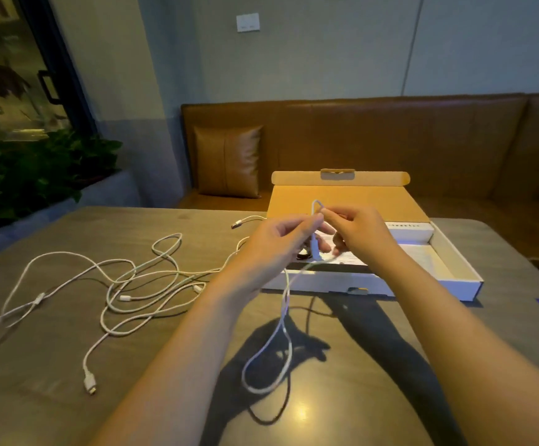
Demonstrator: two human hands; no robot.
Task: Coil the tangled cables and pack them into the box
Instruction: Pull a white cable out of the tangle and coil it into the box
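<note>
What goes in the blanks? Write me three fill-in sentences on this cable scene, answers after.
1. Both the left hand and the right hand pinch one white ____.
2. The box behind the hands has its lid ____.
3. The tangled cables lie on the table, on the person's ____ side.

Answers: cable; open; left

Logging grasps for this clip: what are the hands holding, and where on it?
Both hands, left and right, pinch one white cable at a small bend near its end; the rest hangs in a loop.
</note>
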